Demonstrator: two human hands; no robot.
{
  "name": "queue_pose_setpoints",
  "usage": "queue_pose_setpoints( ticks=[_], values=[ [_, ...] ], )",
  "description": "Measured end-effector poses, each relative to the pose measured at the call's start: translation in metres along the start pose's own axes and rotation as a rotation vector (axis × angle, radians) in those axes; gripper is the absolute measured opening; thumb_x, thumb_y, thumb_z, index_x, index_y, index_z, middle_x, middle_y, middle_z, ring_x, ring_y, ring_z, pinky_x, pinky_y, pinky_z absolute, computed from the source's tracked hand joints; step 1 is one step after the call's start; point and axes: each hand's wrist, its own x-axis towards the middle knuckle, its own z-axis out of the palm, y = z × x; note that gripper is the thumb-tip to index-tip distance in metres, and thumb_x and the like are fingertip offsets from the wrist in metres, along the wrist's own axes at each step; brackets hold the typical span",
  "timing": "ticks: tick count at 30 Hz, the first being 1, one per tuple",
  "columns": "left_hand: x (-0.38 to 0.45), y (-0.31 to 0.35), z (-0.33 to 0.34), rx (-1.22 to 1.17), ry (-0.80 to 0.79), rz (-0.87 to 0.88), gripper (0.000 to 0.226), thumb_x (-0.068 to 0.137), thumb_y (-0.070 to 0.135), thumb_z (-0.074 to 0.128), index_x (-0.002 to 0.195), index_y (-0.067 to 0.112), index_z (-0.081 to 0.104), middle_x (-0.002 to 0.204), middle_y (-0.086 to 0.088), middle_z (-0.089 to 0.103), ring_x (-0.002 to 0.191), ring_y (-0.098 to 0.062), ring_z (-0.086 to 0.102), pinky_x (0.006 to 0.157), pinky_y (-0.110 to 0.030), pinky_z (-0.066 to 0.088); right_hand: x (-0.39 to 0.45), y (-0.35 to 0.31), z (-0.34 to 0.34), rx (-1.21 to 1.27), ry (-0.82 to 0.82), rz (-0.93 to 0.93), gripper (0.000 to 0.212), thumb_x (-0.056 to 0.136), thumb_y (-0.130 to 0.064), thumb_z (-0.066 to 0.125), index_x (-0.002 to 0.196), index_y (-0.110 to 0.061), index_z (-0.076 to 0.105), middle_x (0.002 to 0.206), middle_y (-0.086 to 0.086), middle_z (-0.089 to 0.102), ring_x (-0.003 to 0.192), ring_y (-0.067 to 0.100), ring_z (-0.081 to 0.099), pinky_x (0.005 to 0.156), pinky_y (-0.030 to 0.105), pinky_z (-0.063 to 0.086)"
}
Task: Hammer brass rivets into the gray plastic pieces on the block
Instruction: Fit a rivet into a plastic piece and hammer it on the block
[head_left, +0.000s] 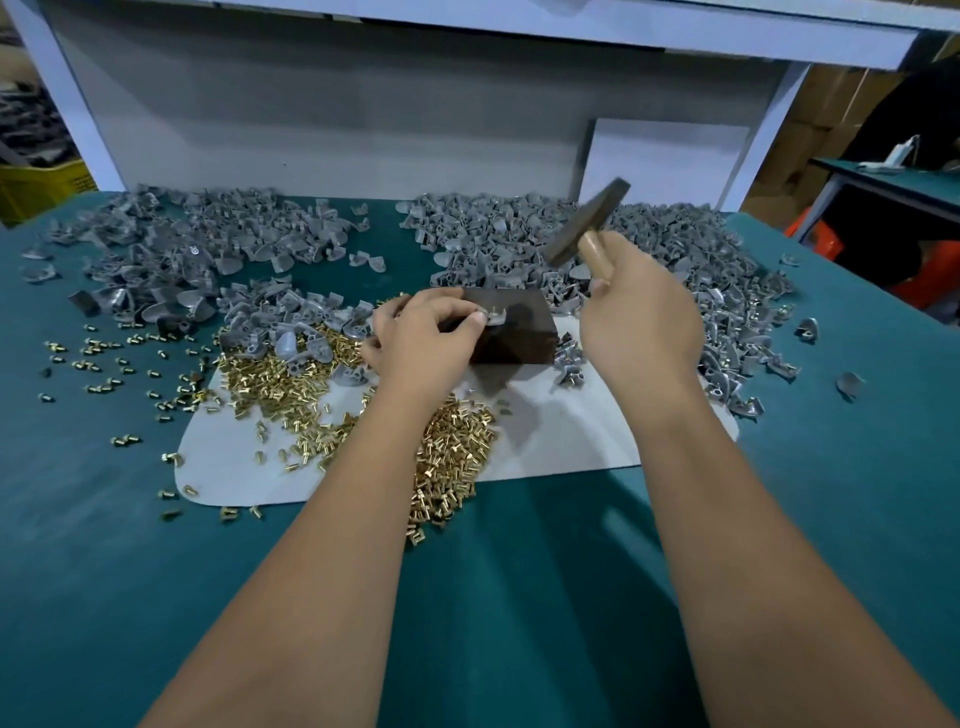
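Presently the right hand (641, 317) grips the hammer (587, 223), raised above the block (511, 332) at mid-desk. The left hand (426, 332) pinches a gray plastic piece (491, 316) on the block's top. Risk: fingertips sit beside the strike point; a skewed blow hits them or flings the piece. Piles crowd the far edge; the near edge is open.

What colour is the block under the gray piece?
Dark brown, nearly black; the block shows best in the head view.

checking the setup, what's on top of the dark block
One gray plastic piece sits on the dark block, pinched by the left hand. The hand covers the block's left part, so anything there is hidden.
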Motion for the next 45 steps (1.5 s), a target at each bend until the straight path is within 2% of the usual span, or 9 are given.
queue_pose_setpoints(
  ticks=[4,8,15,20,28,34,40,43,45],
  values=[
    [0.001,0.0,-0.002,-0.067,-0.026,-0.024,0.015,0.093,0.039,0.063,0.078,0.041,0.065,0.125,0.031,0.053,0.135,-0.017,0.021,0.113,-0.044,0.018,-0.012,0.026,0.017,-0.022,-0.124,0.145,0.024,0.094,-0.012,0.041,0.11,-0.021,0.055,0.085,0.006,0.058,0.077,0.03,0.05,0.063,0.032,0.031],
    [-0.001,0.003,-0.002,-0.078,-0.033,-0.03,0.022,0.094,0.038,0.062,0.071,0.041,0.062,0.127,0.031,0.054,0.135,-0.015,0.022,0.099,-0.035,0.011,-0.012,0.038,0.023,-0.061,-0.238,0.216,0.02,0.092,-0.021,0.043,0.101,-0.015,0.061,0.093,0.01,0.065,0.078,0.031,0.05,0.065,0.032,0.035],
    [-0.001,0.001,-0.003,-0.06,-0.034,-0.016,0.02,0.093,0.04,0.061,0.073,0.043,0.061,0.119,0.035,0.052,0.134,-0.014,0.022,0.114,-0.041,0.015,-0.016,0.033,0.029,-0.167,-0.161,0.091,0.028,0.095,-0.024,0.043,0.108,-0.016,0.067,0.102,0.013,0.064,0.088,0.033,0.055,0.066,0.032,0.037],
    [-0.004,0.002,-0.005,-0.054,-0.023,-0.003,0.022,0.093,0.04,0.062,0.072,0.045,0.06,0.112,0.035,0.051,0.132,-0.016,0.025,0.113,-0.048,0.024,-0.019,0.03,0.033,-0.311,-0.027,0.014,0.032,0.096,-0.031,0.046,0.114,-0.017,0.068,0.115,0.013,0.053,0.108,0.033,0.044,0.091,0.039,0.033],
    [-0.008,0.004,-0.006,-0.029,0.013,0.146,0.025,0.089,0.041,0.067,0.07,0.056,0.058,0.115,0.03,0.056,0.133,-0.018,0.027,0.11,-0.046,0.02,-0.033,-0.014,0.048,0.284,-0.046,-0.193,0.031,0.095,-0.027,0.053,0.125,-0.021,0.061,0.108,-0.001,0.063,0.102,0.019,0.051,0.09,0.039,0.042],
    [-0.006,0.002,-0.006,-0.11,-0.022,0.158,0.025,0.088,0.037,0.069,0.072,0.056,0.063,0.112,0.029,0.058,0.131,-0.018,0.029,0.111,-0.053,0.022,-0.029,-0.019,0.05,0.546,-0.168,0.017,0.016,0.091,-0.024,0.061,0.106,-0.022,0.067,0.096,-0.006,0.066,0.092,0.014,0.06,0.079,0.034,0.051],
    [0.001,0.001,-0.002,-0.166,-0.019,0.066,0.024,0.092,0.032,0.061,0.08,0.052,0.067,0.112,0.028,0.062,0.131,-0.014,0.033,0.114,-0.05,0.023,-0.001,-0.012,0.035,0.456,-0.316,0.091,0.009,0.084,-0.022,0.072,0.092,-0.02,0.075,0.081,-0.01,0.067,0.084,0.015,0.064,0.076,0.031,0.052],
    [0.004,-0.001,-0.001,-0.132,-0.016,0.058,0.025,0.093,0.029,0.059,0.087,0.052,0.067,0.108,0.033,0.059,0.13,-0.01,0.033,0.113,-0.043,0.024,0.018,-0.012,0.028,0.507,-0.086,0.176,0.022,0.09,-0.022,0.065,0.111,-0.023,0.068,0.091,-0.014,0.061,0.093,0.013,0.06,0.069,0.024,0.048],
    [0.006,-0.003,0.0,-0.119,-0.018,0.054,0.026,0.094,0.029,0.058,0.086,0.053,0.065,0.109,0.034,0.058,0.127,-0.007,0.03,0.112,-0.041,0.023,0.027,-0.009,0.03,0.393,0.016,0.226,0.045,0.093,-0.026,0.058,0.136,-0.024,0.047,0.124,-0.003,0.055,0.119,0.02,0.047,0.094,0.034,0.045]
  ],
)
